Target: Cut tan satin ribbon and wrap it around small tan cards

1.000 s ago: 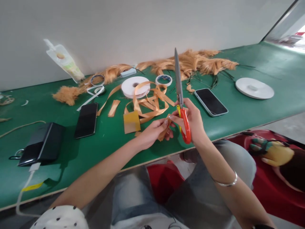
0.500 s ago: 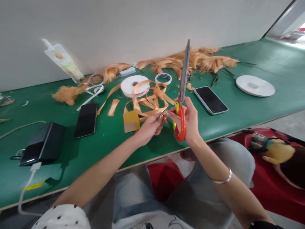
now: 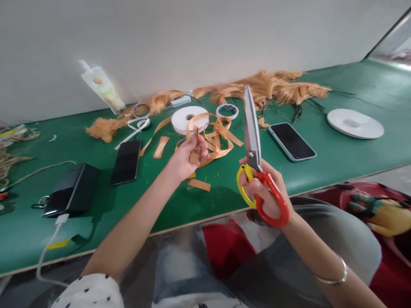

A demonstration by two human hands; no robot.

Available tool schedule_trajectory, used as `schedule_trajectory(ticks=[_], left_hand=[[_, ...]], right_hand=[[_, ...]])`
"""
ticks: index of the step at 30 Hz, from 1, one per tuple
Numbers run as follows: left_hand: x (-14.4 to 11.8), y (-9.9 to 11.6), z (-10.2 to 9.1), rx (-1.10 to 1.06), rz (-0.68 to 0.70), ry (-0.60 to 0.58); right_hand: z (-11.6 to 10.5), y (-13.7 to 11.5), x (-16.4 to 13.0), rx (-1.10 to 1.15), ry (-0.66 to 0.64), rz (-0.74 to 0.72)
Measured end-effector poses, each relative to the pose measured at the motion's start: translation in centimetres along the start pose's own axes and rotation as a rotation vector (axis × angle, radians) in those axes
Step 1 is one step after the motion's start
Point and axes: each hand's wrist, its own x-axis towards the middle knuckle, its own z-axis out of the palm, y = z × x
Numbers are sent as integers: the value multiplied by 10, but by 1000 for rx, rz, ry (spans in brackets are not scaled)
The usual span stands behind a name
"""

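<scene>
— What did the right hand (image 3: 265, 194) have?

— It was closed around the large steel scissors with one red and one yellow handle loop (image 3: 257, 171), fingers through the loops, blades together and pointing up toward twelve o'clock, held above the near edge of the green bench (image 3: 321, 167).

— And the left hand (image 3: 186, 156)?

— At ten o'clock from the scissors, it pinched a glossy, flat orange satin ribbon (image 3: 210, 137), which trailed in loose loops toward the white ribbon spool (image 3: 188, 119). A short cut strip of orange ribbon (image 3: 199, 185) lay flat on the bench just below that hand.
</scene>
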Motion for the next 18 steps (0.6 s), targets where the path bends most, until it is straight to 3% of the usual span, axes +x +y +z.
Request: schedule_trajectory(ticks=[4,10,15,18], left_hand=[[2,-1,1,-30,-29,76],[1,1,1,-6,-36,71],[3,4,-5,62,61,20],[5,4,-10,130,137,-27]], right_hand=[[-4,5,0,26,7,-6],[-14,-8,2,-73,-157,104],[-11,-14,-4,-15,-165,171],[-12,-10,-5,11,-270,194]])
